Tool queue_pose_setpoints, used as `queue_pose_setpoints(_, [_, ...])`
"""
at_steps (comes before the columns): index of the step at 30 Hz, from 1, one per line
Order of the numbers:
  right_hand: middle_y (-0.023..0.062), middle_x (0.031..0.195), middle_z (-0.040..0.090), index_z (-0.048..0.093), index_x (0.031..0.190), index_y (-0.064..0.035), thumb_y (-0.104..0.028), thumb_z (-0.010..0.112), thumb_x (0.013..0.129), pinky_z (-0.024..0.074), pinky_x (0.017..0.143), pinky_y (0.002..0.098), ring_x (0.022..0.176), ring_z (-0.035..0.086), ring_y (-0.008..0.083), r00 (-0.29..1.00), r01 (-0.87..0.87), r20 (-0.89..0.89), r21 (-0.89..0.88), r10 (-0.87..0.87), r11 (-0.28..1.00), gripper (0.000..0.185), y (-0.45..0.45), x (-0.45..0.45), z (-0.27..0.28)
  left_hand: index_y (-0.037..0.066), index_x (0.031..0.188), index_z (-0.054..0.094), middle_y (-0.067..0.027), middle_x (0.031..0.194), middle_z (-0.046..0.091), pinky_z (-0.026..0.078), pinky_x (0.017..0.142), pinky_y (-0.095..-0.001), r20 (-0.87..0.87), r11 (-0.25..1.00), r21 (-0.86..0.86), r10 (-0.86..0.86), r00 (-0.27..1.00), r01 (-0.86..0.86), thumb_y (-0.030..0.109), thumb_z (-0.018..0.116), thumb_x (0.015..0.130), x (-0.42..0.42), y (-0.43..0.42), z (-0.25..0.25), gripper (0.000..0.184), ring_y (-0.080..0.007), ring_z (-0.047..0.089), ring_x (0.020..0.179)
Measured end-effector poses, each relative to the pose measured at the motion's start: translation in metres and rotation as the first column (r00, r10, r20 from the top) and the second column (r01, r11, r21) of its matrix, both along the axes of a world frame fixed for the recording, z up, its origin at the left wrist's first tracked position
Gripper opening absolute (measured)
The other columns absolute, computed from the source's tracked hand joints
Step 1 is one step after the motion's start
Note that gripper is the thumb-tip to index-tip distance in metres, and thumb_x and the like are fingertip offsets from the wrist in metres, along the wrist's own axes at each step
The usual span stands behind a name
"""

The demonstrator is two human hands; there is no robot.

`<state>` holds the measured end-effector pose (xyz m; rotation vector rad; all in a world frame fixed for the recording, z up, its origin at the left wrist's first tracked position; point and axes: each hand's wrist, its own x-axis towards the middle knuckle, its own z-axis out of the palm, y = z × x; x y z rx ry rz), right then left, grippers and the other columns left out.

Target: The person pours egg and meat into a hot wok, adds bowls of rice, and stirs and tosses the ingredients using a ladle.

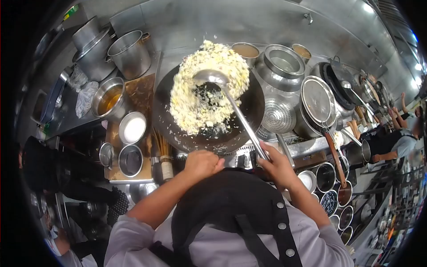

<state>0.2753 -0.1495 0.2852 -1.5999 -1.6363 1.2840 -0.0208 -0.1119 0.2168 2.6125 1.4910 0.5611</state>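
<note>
A large dark wok (165,116) sits in front of me, holding fried rice (213,58) with yellow and white bits. Blurred by motion, the rice rises up toward the far rim in a ring around a dark patch of wok. My left hand (202,163) is closed in a fist at the wok's near edge; the part it grips is hidden beneath it. In my right hand (276,165) is the end of a long metal ladle (242,116), its bowl over the middle of the rice.
Left of the wok stand a pot of amber liquid (109,100), a bowl of white contents (133,129) and a tall pot (129,53). A perforated skimmer (279,116), strainer (318,99) and lidded pot (284,62) are on the right. Other people (396,142) stand farther right.
</note>
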Motion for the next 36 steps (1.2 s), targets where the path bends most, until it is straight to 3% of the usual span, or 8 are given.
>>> queue_pose_setpoints(1, [0.0054, 0.071, 0.064, 0.047, 0.154, -0.0121, -0.013, 0.065, 0.102, 0.0478, 0.056, 0.0303, 0.059, 0.057, 0.0092, 1.0, -0.011, -0.002, -0.006, 0.011, 1.0, 0.055, -0.01, 0.0, -0.003, 0.01, 0.061, 0.063, -0.0127, 0.061, 0.061, 0.051, 0.056, -0.0504, -0.06, 0.999, 0.019, 0.033, 0.998, -0.032, 0.042, 0.064, 0.091, -0.001, 0.007, 0.019, 0.044, -0.035, 0.064, 0.059])
queue_pose_setpoints(5, [0.0037, 0.069, 0.061, 0.046, 0.154, -0.0112, -0.011, 0.066, 0.101, 0.0459, 0.054, 0.0277, 0.057, 0.054, 0.0082, 0.999, 0.024, 0.038, 0.328, -0.039, 0.944, 0.056, -0.051, 0.018, -0.05, 0.007, 0.062, 0.066, -0.0132, 0.069, 0.066, 0.052, 0.061, -0.05, 0.231, 0.992, 0.108, 0.043, 0.972, -0.07, 0.041, 0.065, 0.089, -0.004, 0.095, 0.008, 0.043, -0.0347, 0.066, 0.065])
queue_pose_setpoints(10, [0.0004, 0.075, 0.057, 0.048, 0.153, -0.0156, -0.011, 0.068, 0.099, 0.0448, 0.058, 0.0277, 0.066, 0.05, 0.0075, 0.994, 0.106, 0.039, -0.048, -0.104, 0.993, 0.058, -0.024, 0.012, -0.056, 0.008, 0.061, 0.062, -0.0108, 0.066, 0.063, 0.05, 0.058, -0.0479, 0.33, 0.967, 0.228, 0.032, 0.943, -0.113, 0.034, 0.071, 0.086, -0.005, 0.132, -0.015, 0.037, -0.0337, 0.063, 0.063])
queue_pose_setpoints(13, [-0.0009, 0.075, 0.057, 0.049, 0.153, -0.0149, -0.005, 0.065, 0.099, 0.0418, 0.053, 0.0265, 0.06, 0.049, 0.0076, 0.991, 0.061, 0.124, -0.028, -0.058, 0.998, 0.057, -0.022, 0.024, 0.009, 0.008, 0.059, 0.059, -0.0096, 0.063, 0.059, 0.048, 0.056, -0.0467, 0.391, 0.934, 0.338, -0.028, 0.92, -0.115, 0.028, 0.075, 0.083, -0.008, 0.133, -0.02, 0.035, -0.0325, 0.061, 0.061])
queue_pose_setpoints(18, [-0.002, 0.076, 0.054, 0.051, 0.152, -0.0096, -0.002, 0.065, 0.098, 0.0399, 0.051, 0.0241, 0.059, 0.049, 0.0063, 0.999, 0.041, 0.007, -0.293, -0.041, 0.955, 0.057, -0.011, 0.064, 0.099, 0.009, 0.06, 0.063, -0.0075, 0.065, 0.063, 0.051, 0.058, -0.0458, 0.383, 0.93, 0.337, 0.005, 0.924, -0.145, 0.029, 0.074, 0.083, -0.009, 0.133, -0.023, 0.032, -0.0299, 0.063, 0.064])
queue_pose_setpoints(23, [0.0029, 0.075, 0.056, 0.051, 0.15, -0.011, -0.011, 0.065, 0.099, 0.0453, 0.053, 0.0297, 0.058, 0.051, 0.011, 0.939, -0.169, 0.271, -0.168, 0.21, 0.971, 0.052, 0.067, -0.012, 0.065, 0.01, 0.06, 0.062, -0.0061, 0.064, 0.061, 0.052, 0.057, -0.0438, 0.375, 0.923, 0.361, -0.01, 0.927, -0.136, 0.028, 0.073, 0.082, -0.009, 0.134, -0.023, 0.03, -0.0286, 0.064, 0.063])
queue_pose_setpoints(28, [0.0064, 0.08, 0.06, 0.049, 0.151, -0.0163, -0.018, 0.064, 0.099, 0.0504, 0.056, 0.0337, 0.061, 0.056, 0.0147, 0.983, -0.134, 0.112, -0.11, 0.146, 0.985, 0.054, 0.134, -0.07, -0.027, 0.009, 0.06, 0.06, -0.0062, 0.063, 0.06, 0.05, 0.056, -0.0442, 0.39, 0.923, 0.358, -0.008, 0.921, -0.144, 0.027, 0.074, 0.082, -0.009, 0.135, -0.025, 0.031, -0.029, 0.062, 0.062])
queue_pose_setpoints(36, [0.0048, 0.081, 0.06, 0.051, 0.152, -0.0168, -0.012, 0.064, 0.1, 0.047, 0.055, 0.0307, 0.061, 0.051, 0.0113, 0.919, -0.223, 0.294, -0.163, 0.263, 0.961, 0.055, 0.1, 0.004, 0.054, 0.01, 0.06, 0.059, -0.0066, 0.064, 0.059, 0.049, 0.055, -0.0449, 0.401, 0.93, 0.344, -0.022, 0.916, -0.128, 0.028, 0.074, 0.084, -0.013, 0.137, -0.026, 0.034, -0.0298, 0.061, 0.062])
